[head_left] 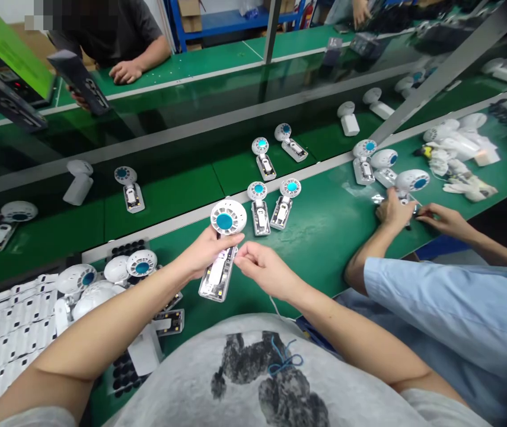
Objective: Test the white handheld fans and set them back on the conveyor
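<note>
My left hand (206, 252) is closed around the neck of a white round-headed device (217, 277), whose kind I cannot tell for sure. Its slotted head has a blue centre and tilts up; the body below is open-faced, showing a white block and small yellow parts. My right hand (267, 268) is pinched beside the body's right edge; anything between its fingertips is hidden. Just beyond, two similar devices, one on the left (260, 214) and one on the right (283, 209), lie on the green worktable (319, 237).
Left of me are piled devices (95, 296) and a tray of white parts (13, 332). A belt (168, 184) carries more devices past the table. At right, a co-worker's hands (395, 210) work on another device; white gloves (469, 178) lie beyond. Another person (124, 71) sits across.
</note>
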`<state>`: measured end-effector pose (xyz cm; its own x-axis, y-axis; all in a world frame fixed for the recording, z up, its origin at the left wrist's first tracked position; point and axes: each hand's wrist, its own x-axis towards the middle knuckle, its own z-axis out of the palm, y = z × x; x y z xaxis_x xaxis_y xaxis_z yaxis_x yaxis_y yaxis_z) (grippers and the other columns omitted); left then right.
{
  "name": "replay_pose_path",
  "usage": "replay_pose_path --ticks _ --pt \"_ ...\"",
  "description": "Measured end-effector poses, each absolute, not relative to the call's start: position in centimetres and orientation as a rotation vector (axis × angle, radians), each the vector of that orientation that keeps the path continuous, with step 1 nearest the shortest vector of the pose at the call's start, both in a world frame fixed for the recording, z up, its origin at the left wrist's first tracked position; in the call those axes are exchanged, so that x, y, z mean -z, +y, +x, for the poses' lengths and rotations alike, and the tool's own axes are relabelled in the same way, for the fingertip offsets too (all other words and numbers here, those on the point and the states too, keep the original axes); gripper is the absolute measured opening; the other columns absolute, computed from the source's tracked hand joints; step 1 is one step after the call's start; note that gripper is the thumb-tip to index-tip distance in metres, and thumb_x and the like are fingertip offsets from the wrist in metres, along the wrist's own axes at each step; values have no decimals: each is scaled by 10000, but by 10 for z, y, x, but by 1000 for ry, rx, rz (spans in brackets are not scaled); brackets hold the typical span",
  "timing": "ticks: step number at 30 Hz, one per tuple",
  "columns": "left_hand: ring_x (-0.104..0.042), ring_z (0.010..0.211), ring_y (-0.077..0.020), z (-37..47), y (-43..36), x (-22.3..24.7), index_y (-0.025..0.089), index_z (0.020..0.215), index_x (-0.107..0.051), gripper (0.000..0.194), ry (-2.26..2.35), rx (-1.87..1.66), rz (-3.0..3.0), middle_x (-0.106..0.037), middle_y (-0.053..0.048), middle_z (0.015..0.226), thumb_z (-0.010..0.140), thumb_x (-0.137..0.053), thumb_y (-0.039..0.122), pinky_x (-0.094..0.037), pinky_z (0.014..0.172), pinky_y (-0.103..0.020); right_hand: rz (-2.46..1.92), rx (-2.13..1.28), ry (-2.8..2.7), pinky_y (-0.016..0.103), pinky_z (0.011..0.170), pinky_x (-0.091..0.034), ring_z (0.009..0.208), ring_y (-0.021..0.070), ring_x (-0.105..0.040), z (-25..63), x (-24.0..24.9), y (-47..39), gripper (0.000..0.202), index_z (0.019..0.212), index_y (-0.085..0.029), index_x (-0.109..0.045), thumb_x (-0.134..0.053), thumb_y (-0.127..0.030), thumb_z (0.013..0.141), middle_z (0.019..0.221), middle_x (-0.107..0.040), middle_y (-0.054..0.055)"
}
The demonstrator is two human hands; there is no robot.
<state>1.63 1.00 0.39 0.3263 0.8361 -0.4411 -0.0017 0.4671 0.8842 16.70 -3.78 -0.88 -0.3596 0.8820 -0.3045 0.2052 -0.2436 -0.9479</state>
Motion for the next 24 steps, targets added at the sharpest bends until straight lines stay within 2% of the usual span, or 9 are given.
replay_pose_path --ticks 3,7,11,14,17,19,22,23,24 --pt "-470 516 -86 -8 38 16 157 765 -556 294 1349 -840 978 -569 22 629 579 -738 293 -376 531 -221 -1413 -1630 -1301 202 404 -185 419 62 -222 182 14 -37 162 697 -195 -439 -489 -289 819 487 -288 -104" --pt "-496 514 -111 -23 84 61 159 803 -550 330 1538 -920 936 -595 10 646 572 -710 334 -410 549 -256 -1450 -1609 -1179 201 405 -171 425 61 -210 201 23 -37 194 718 -196 -446 -504 -354 814 502 -285 -102" --pt "-583 649 -161 23 99 108 140 840 -572 254 1515 -876 1027 -655 -60 783 649 -644 290 -459 648 -302 -1442 -1642 -1202 207 418 -191 444 71 -239 194 33 -34 207 717 -199 -447 -505 -373 814 510 -302 -93" --pt "-602 738 -210 61 103 125 132 760 -606 202 1557 -835 1143 -656 -86 772 628 -677 267 -457 729 -341 -1454 -1639 -1240 215 437 -203 464 78 -243 184 45 -27 207 720 -198 -444 -488 -368 828 521 -307 -88" --pt "-590 868 -256 55 120 120 145 733 -636 298 1656 -839 1252 -647 -88 819 503 -779 269 -428 826 -360 -1490 -1616 -1301 223 458 -210 485 87 -253 180 62 -20 214 727 -198 -443 -468 -374 845 531 -311 -82" --pt "-532 1036 -272 21 141 106 170 849 -643 409 1780 -892 1291 -620 -94 991 490 -798 289 -380 911 -354 -1501 -1623 -1330 227 470 -218 495 91 -257 179 73 -16 223 735 -198 -443 -455 -385 856 541 -310 -80" --pt "-312 1271 -298 -56 175 80 169 1112 -521 514 2090 -990 1211 -434 -148 1285 654 -702 314 -276 999 -408 -1483 -1682 -1327 231 479 -227 500 94 -264 177 83 -11 245 741 -197 -437 -433 -406 868 543 -301 -81" --pt "-268 1292 -318 -81 185 73 145 1160 -468 523 2189 -995 1143 -390 -182 1309 700 -659 305 -270 991 -443 -1478 -1702 -1320 233 482 -233 500 96 -272 176 84 -10 250 741 -197 -434 -425 -411 871 539 -309 -81" --pt "-283 1280 -334 -103 194 68 125 1163 -448 511 2253 -978 1083 -402 -205 1282 719 -639 290 -292 964 -463 -1475 -1718 -1316 234 486 -239 499 97 -282 175 84 -9 254 742 -197 -432 -417 -413 875 535 -324 -79"
